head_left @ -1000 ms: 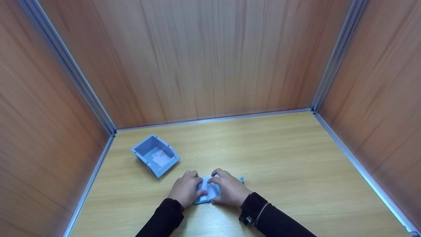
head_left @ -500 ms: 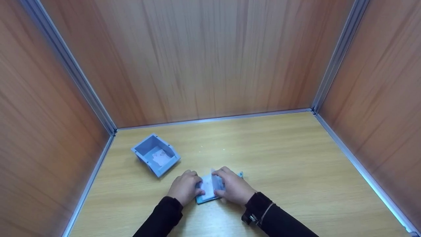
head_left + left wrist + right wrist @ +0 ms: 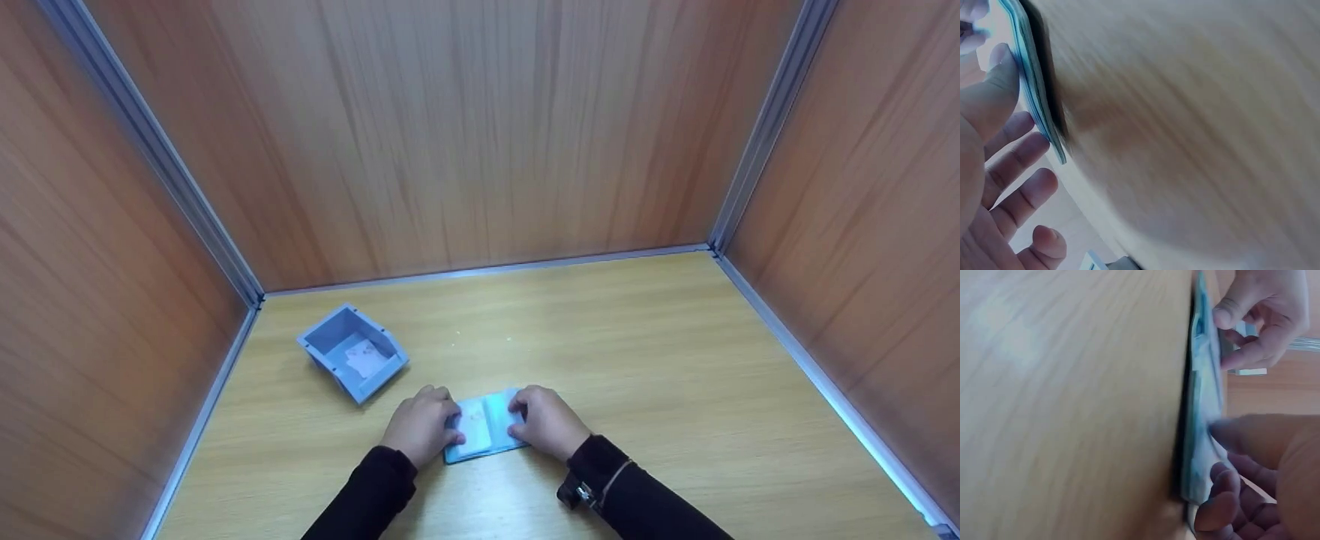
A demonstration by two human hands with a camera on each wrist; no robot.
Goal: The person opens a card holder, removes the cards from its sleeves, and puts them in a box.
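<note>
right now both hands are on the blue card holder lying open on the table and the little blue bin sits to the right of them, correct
Not quite. The blue bin sits to the left of the hands, near the left wall, as the head view shows. The rest holds: the left hand and right hand are both on the blue card holder, lying open on the table.

The right hand [image 3: 546, 421] has flattened the raised flap of the blue booklet [image 3: 484, 430].
</note>
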